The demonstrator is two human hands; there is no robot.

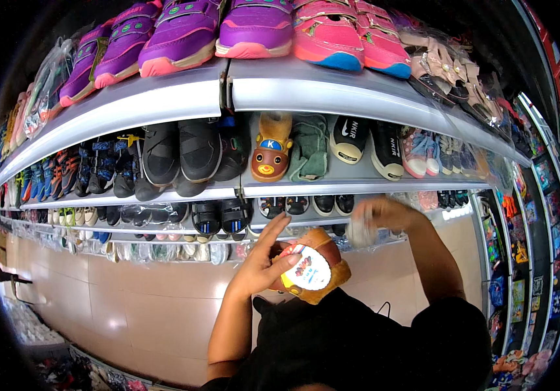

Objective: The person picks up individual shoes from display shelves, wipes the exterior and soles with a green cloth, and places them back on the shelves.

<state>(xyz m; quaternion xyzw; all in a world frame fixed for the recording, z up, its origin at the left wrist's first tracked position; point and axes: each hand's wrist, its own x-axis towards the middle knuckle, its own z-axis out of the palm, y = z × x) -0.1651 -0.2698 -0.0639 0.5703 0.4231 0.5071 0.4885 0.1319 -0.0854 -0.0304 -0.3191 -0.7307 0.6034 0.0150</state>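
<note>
My left hand (265, 264) holds a brown child's boot (316, 244) with tan fuzzy lining, its thumb on a round white paper tag (309, 268) that hangs over the boot. To the right, my raised right hand (382, 215) is blurred; a crumpled whitish thing (361, 227) is at its fingers, perhaps paper or cloth. On the shelf ahead stands a similar brown boot (269, 156) with a bear face and a blue cap patch. Beside it on the right lies a green shoe (309, 149), then black slip-on shoes (351, 139) with cream toes.
Purple shoes (182, 34) and pink shoes (331, 34) stand on the upper shelf (309, 88), whose edge juts out above. Lower shelves hold black sandals (220, 215) and bagged shoes. Racks of packaged goods (524, 244) rise at the right. Tiled floor (138, 293) shows below.
</note>
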